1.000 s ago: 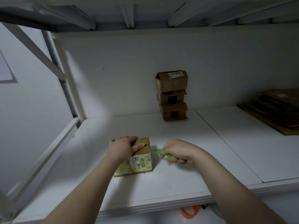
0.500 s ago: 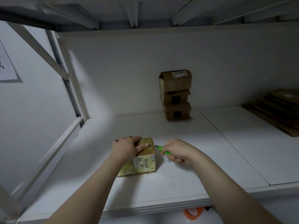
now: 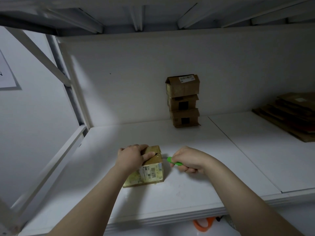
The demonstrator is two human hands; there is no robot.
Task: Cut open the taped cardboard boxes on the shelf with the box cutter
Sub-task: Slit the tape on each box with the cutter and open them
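Observation:
A small taped cardboard box [image 3: 150, 171] with a white barcode label sits on the white shelf [image 3: 187, 188] near its front. My left hand [image 3: 132, 156] lies over the box's top left, fingers curled over the top and thumb along the taped seam. My right hand [image 3: 189, 160] grips a green box cutter [image 3: 173, 161] just right of the box. Its blade tip points at the box's upper right corner, close to the top seam. A slit shows in the tape at that corner.
Three small cardboard boxes [image 3: 183, 101] stand stacked against the back wall. Flattened cardboard sheets [image 3: 289, 116] lie piled at the right. A white frame post and diagonal brace [image 3: 68, 92] bound the left side. An orange object [image 3: 203, 224] shows below the shelf edge.
My right hand has brought the cutter's tip in to the box's upper right corner. My left hand has kept its hold on top of the box.

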